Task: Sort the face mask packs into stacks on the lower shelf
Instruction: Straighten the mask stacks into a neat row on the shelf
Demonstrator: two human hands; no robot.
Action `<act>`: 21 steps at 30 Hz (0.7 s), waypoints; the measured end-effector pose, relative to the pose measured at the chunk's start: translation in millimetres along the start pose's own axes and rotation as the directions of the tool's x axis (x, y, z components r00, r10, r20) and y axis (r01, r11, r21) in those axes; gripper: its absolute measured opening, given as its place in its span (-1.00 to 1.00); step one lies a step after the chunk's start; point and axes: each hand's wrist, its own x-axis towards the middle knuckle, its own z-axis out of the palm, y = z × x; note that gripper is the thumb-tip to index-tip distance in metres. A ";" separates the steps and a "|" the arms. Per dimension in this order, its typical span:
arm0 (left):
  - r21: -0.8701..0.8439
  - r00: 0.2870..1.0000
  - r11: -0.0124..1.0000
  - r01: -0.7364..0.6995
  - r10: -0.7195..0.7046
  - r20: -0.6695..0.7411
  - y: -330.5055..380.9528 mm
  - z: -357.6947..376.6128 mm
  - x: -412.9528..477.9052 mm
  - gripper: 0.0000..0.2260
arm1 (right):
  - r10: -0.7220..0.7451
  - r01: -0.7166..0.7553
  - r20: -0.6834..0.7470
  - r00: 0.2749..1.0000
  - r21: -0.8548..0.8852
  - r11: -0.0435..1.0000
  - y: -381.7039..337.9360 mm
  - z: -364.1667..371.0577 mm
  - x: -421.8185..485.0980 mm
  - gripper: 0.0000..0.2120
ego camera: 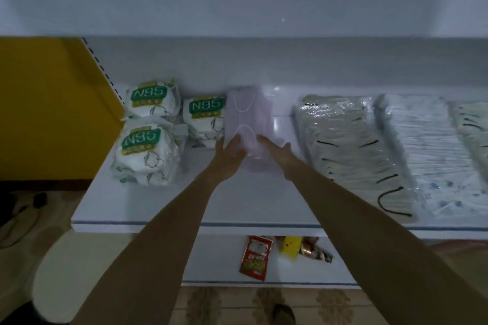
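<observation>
Lilac pack (248, 116) lies on the shelf (163, 208), long axis running near to far; N95 packs (203, 116) just left, clear-wrapped stack (343, 140) to the right; left hand (229, 152) presses flat-fingered against its near left side; right hand (277, 152) rests on its near right end, fingers roughly straight, neither clenched.
</observation>
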 end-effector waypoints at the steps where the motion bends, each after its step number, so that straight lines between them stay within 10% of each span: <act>1: -0.048 1.000 0.999 0.004 -0.003 0.009 -2.9 5.1 3.5 -0.54 | 0.015 -0.015 0.005 1.000 0.035 0.999 0.6 4.5 2.9 0.29; 10: -0.293 0.999 0.956 -0.002 -0.010 -0.040 -26.7 38.0 21.6 -0.14 | -0.020 -0.022 0.126 0.992 0.323 0.946 -1.7 4.7 14.7 -0.28; 14: -0.378 0.996 0.926 -0.019 -0.014 -0.084 -10.6 37.2 17.2 -0.43 | -0.037 0.010 0.079 0.996 0.313 0.950 -4.7 1.7 14.8 -0.56; 21: -0.553 0.994 0.833 -0.017 -0.043 -0.096 5.2 67.4 10.5 -0.56 | -0.149 0.152 -0.041 0.988 0.080 0.985 -6.4 -20.3 18.0 -0.38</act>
